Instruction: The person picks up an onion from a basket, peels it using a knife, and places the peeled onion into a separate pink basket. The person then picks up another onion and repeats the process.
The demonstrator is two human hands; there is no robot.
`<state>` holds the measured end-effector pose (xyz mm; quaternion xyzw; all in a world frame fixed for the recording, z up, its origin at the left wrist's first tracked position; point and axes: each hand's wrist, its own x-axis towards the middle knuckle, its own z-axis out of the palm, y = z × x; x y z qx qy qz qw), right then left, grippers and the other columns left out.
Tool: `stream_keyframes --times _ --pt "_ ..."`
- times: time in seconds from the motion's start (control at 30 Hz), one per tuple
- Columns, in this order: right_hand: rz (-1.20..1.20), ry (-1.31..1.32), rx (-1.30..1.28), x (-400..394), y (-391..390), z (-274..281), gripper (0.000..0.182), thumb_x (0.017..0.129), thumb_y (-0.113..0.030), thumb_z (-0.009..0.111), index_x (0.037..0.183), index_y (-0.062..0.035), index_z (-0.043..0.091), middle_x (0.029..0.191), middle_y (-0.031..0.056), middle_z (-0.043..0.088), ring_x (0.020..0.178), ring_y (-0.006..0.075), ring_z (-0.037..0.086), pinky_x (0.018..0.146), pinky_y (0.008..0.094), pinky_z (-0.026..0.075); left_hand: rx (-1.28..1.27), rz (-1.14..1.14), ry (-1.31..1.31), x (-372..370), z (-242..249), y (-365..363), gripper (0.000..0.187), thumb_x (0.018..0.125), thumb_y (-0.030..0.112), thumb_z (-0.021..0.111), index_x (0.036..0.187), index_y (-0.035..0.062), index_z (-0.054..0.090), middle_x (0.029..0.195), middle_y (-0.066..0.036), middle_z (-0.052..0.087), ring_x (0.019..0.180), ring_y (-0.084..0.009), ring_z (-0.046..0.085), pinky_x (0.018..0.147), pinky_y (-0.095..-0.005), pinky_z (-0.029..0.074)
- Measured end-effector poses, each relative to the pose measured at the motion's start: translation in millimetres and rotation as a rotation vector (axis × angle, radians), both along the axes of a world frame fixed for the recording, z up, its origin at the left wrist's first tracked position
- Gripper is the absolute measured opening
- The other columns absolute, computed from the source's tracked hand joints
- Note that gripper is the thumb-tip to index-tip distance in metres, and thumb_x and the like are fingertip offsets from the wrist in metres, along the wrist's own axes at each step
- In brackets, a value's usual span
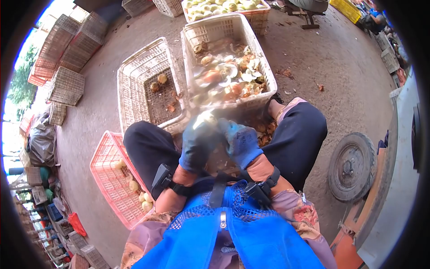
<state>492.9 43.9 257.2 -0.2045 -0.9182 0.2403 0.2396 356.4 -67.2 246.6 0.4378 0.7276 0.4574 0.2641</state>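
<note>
My left hand (196, 145), in a blue work glove, is closed around a pale peeled onion (206, 120), which is blurred. Close beside it my right hand (242, 140), gloved in blue too, has its fingers curled in toward the onion. Anything inside those fingers is hidden or smeared. Just beyond both hands stands a white crate (268, 67) holding onion skins, cut pieces and some onions. To its left, another white crate (130, 92) contains a couple of brown onions (161, 78). A pink crate (105, 154) with several peeled onions sits by my left knee.
At the top, a crate of peeled onions (219, 8) stands behind the skins crate. Stacked crates (60, 42) rise at the far left. On the right are a wheel (352, 167) and a metal panel (389, 188). Scraps of skin lie on the concrete floor (309, 62).
</note>
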Motion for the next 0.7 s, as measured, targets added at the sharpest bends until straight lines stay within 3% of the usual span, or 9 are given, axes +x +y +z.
stream_keyframes --times 0.1,0.17,0.2,0.27,0.33,0.43,0.53,0.6,0.7 --pt "-0.048 -0.051 0.047 -2 -2 -3 0.022 0.079 -0.017 0.067 0.097 -0.0151 0.054 0.082 0.0087 0.064 0.074 0.0305 0.068 0.059 0.0437 0.052 0.228 -0.083 0.264 -7 -42 -5 0.031 0.098 0.024 0.056 0.124 0.0054 0.055 0.1 -0.004 0.065 0.068 -0.012 0.06 0.057 -0.0225 0.047" --pt "-0.083 -0.081 0.087 -6 -2 -3 0.019 0.081 -0.019 0.066 0.095 -0.0143 0.055 0.08 0.0092 0.064 0.073 0.031 0.068 0.059 0.0434 0.052 0.33 0.126 -0.645 -3 -71 -8 0.041 0.096 0.03 0.06 0.127 0.0041 0.053 0.106 -0.008 0.066 0.076 -0.0178 0.065 0.061 -0.0252 0.051" --pt "-0.166 -0.246 0.07 -10 -2 -2 0.016 0.082 -0.019 0.065 0.094 -0.0144 0.056 0.079 0.0093 0.064 0.072 0.0316 0.068 0.059 0.0437 0.052 0.329 0.124 -0.645 -3 -69 -9 0.041 0.096 0.03 0.06 0.127 0.0041 0.053 0.106 -0.008 0.066 0.076 -0.0178 0.065 0.061 -0.0252 0.051" --pt "-0.25 -0.412 0.052 -10 7 -9 0.014 0.083 -0.02 0.065 0.094 -0.0145 0.057 0.078 0.0095 0.064 0.072 0.0323 0.068 0.059 0.0439 0.052 0.039 0.056 -0.181 7 -14 0 0.047 0.092 0.033 0.064 0.128 0.0051 0.053 0.112 -0.011 0.066 0.082 -0.0201 0.066 0.063 -0.0277 0.052" --pt "-0.16 -0.245 -0.27 -5 25 -19 0.017 0.087 -0.011 0.058 0.104 -0.011 0.058 0.093 0.0152 0.067 0.08 0.0387 0.066 0.067 0.0467 0.052 0.073 0.044 -0.314 6 -5 2 0.048 0.091 0.033 0.065 0.128 0.0052 0.053 0.112 -0.011 0.066 0.082 -0.0197 0.065 0.062 -0.0272 0.051" --pt "-0.074 -0.03 -0.309 2 20 -3 0.021 0.085 -0.01 0.057 0.106 -0.0102 0.06 0.096 0.0164 0.067 0.083 0.0395 0.066 0.069 0.0481 0.052 0.198 0.06 -0.541 1 -9 2 0.048 0.09 0.032 0.066 0.128 0.0051 0.053 0.109 -0.011 0.067 0.079 -0.0184 0.064 0.059 -0.0257 0.049" --pt "0.024 0.14 -0.029 1 12 -7 0.015 0.081 -0.02 0.066 0.092 -0.0159 0.057 0.08 0.0092 0.065 0.072 0.0343 0.067 0.059 0.0465 0.052 0.214 0.057 -0.522 -4 -13 -1 0.048 0.089 0.031 0.066 0.127 0.0043 0.053 0.109 -0.01 0.067 0.078 -0.0174 0.064 0.056 -0.0244 0.047" --pt "0.005 0.075 -0.012 2 7 -6 0.016 0.081 -0.021 0.067 0.092 -0.0157 0.057 0.081 0.0084 0.065 0.072 0.0336 0.067 0.06 0.0461 0.052 0.157 0.04 -0.41 -6 -15 -3 0.048 0.089 0.03 0.066 0.127 0.0037 0.053 0.11 -0.01 0.067 0.079 -0.0173 0.064 0.055 -0.0241 0.046" --pt "-0.049 -0.105 0.032 -4 0 -6 0.017 0.081 -0.023 0.067 0.092 -0.0152 0.057 0.083 0.0079 0.066 0.073 0.0322 0.068 0.061 0.0451 0.053 0.196 -0.011 -0.588 -7 -19 -5 0.046 0.09 0.029 0.065 0.127 0.0043 0.053 0.113 -0.008 0.066 0.081 -0.0169 0.064 0.055 -0.025 0.047"
